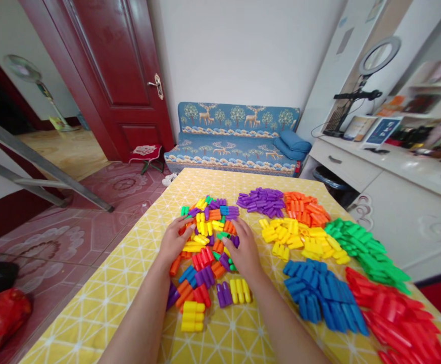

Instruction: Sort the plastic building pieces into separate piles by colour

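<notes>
A mixed heap of small ribbed plastic toy blocks (205,258), in several colours, lies on the table between my hands. At the heap's left edge is my left hand (173,243), its fingers spread and touching blocks near an orange one. My right hand (244,248) reaches over the right edge, fingers apart, close to purple and green blocks. Neither hand appears to grip a block, though the undersides of the fingers are hidden. Nearer to me lie a yellow block (193,316), another yellow block (240,291) and a purple block (224,294).
Sorted piles lie to the right: purple (261,201), orange (306,208), yellow (303,237), green (364,250), blue (322,293) and red (398,318). They rest on a yellow patterned tablecloth (129,283). Behind stands a blue sofa (235,144); a white cabinet (405,207) is at right.
</notes>
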`<state>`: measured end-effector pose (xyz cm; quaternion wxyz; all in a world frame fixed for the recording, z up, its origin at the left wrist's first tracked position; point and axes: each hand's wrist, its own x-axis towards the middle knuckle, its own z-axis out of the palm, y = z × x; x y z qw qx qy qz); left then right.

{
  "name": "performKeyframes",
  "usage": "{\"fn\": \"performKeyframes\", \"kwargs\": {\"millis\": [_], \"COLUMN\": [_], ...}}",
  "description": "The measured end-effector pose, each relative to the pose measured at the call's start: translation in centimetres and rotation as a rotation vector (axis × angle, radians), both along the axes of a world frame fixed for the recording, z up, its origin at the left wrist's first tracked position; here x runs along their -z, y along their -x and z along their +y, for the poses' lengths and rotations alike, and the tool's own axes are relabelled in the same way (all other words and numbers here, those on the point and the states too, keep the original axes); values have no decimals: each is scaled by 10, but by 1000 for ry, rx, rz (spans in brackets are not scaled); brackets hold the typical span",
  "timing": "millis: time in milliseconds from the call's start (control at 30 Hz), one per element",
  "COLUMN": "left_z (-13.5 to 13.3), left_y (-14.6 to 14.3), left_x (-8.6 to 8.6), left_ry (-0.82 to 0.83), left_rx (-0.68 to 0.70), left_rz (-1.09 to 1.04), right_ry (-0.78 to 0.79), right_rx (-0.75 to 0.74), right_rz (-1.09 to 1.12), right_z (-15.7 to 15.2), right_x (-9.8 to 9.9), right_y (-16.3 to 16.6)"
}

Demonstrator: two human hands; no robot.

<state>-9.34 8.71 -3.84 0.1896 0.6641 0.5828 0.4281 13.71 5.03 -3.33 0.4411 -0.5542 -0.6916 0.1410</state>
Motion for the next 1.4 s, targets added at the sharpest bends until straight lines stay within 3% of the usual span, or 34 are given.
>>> {"fn": "performKeyframes", "kwargs": {"millis": [300, 567, 733, 933, 1200, 1400], "left_z": [-1, 0, 1, -1, -11, -17], "left_y": [-1, 1, 2, 1, -6, -9], "left_x": [-1, 2, 3, 1, -11, -19], "left_ry": [11, -5, -10, 4, 42, -3], "left_rx": [2, 11, 9, 1, -152, -120], "left_rz": [-4, 14, -1, -167, -416, -502], "right_ry": [40, 20, -4, -8, 47, 51], "right_rx": [-102, -235, -173, -104, -135, -141], "right_rz": [-188, -11, 42, 123, 195, 205], "right_z": [-5, -5, -7, -10, -11, -11], "right_x": [5, -2, -2, -8, -11, -12], "right_y": [-2, -3, -2, 0, -1, -1]}}
